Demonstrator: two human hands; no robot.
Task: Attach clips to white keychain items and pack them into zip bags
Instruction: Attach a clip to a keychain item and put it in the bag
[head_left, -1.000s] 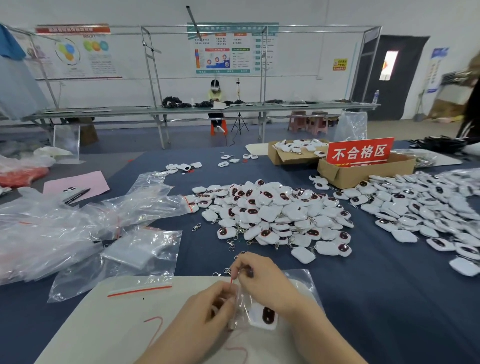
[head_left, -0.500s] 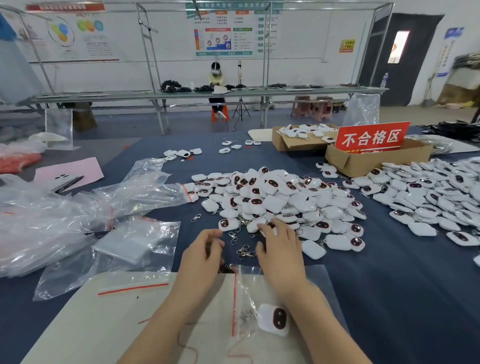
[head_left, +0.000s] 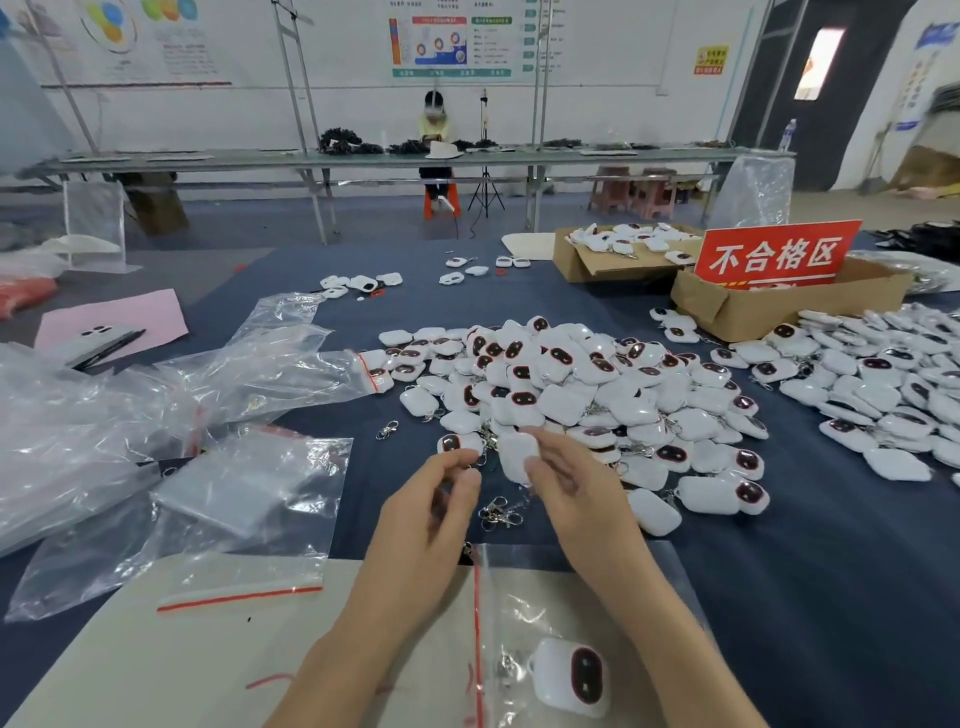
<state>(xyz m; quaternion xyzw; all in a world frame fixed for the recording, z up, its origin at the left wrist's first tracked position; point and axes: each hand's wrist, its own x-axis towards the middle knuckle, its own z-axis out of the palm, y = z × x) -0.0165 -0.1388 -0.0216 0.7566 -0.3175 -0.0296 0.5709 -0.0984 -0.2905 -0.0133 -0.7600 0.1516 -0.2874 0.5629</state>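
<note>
Now, at the near edge of the big heap of white plastic keychain items (head_left: 571, 384), the left hand (head_left: 426, 504) curls its fingertips, on what I cannot tell, loose silver metal clips (head_left: 500, 512) lie just short of that heap, and the right hand (head_left: 571, 483) pinches one white rounded keychain item (head_left: 516, 452), best held steady, ring toward the clip.

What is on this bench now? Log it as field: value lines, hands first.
right hand: pinches a white keychain item
left hand: fingers curled beside it, contents unclear
metal clips: loose on the blue cloth between the hands
zip bag: nearest the person, holds a bagged keychain item
keychain pile: beyond the hands
</note>
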